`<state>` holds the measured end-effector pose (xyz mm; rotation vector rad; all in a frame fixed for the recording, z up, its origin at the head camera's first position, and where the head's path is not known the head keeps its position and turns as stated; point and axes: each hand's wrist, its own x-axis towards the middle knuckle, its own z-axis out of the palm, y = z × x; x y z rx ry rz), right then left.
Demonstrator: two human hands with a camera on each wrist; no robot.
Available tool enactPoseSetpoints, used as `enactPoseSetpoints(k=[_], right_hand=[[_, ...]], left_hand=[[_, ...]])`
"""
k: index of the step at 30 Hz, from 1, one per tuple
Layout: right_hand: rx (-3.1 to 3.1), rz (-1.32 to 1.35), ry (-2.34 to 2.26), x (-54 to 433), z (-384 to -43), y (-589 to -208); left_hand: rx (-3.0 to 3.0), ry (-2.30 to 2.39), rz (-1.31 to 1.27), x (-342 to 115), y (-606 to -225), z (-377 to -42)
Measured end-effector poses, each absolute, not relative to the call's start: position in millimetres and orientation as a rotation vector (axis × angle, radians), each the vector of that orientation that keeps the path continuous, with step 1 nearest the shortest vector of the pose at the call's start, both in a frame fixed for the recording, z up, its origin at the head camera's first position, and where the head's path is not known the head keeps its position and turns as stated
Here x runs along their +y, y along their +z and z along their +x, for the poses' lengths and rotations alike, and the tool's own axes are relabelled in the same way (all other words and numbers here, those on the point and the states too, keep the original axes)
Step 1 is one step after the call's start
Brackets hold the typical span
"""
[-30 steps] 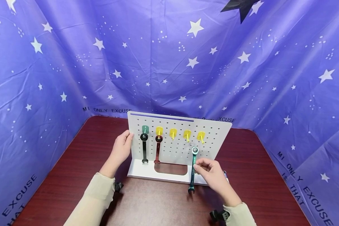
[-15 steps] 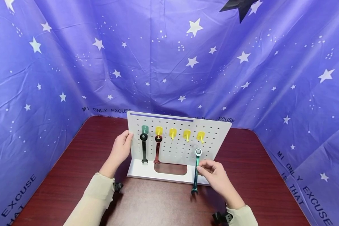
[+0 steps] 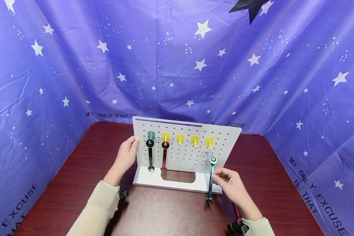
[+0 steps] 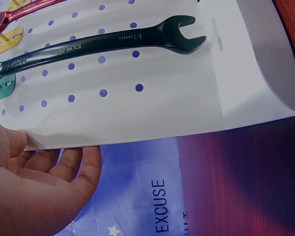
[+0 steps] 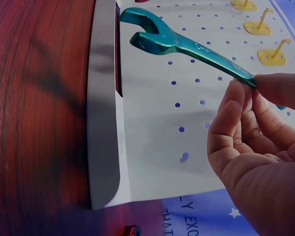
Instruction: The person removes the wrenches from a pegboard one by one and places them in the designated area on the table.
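My left hand [image 3: 127, 152] grips the left edge of a white pegboard stand [image 3: 183, 159], thumb on the front face and fingers [image 4: 91, 164] behind it. A black combination wrench [image 3: 150, 159] hangs from the green hook [image 3: 151, 134], and a red one [image 3: 164, 159] hangs to its right on a yellow hook. With thumb and fingertips, my right hand [image 3: 231, 187] pinches a teal-green combination wrench [image 3: 210, 185] by its shaft. Its ring end points up, below the rightmost yellow hook [image 3: 209, 142]. Its open end [image 5: 160, 37] shows large in the right wrist view.
Two more yellow hooks, one near the board's middle [image 3: 180, 139] and another [image 3: 195, 141] beside it, stick out from the panel. A red wrench [image 3: 237, 214] lies on the table [image 3: 171, 213], partly under my right wrist. Starry blue-purple cloth [image 3: 177, 65] surrounds the table.
My right hand has carried the teal-green wrench to the right, toward below the rightmost hook. The red wrench under the right wrist has come into view. My left hand stays put.
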<state>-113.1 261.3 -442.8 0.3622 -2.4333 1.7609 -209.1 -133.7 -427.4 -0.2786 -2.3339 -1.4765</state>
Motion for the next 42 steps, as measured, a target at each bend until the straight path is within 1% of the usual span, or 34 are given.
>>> enactPoseSetpoints(k=[11,17,24,42], right_hand=[[-2.49,0.203,1.724,273,-109,-442],[-2.512,0.193,1.659,282,-104,-439],[-2.48,0.123,1.7,290,-101,-438],[-2.51,0.042,1.666,304,-98,-443]], left_hand=[[-2.331,-1.487,-0.282,-133,-428,-210],[-2.334,-1.491,-0.29,-131,-429,-212],[-2.338,-1.486,-0.279,-132,-428,-211],[-2.334,-1.491,-0.266,-134,-430,-212]])
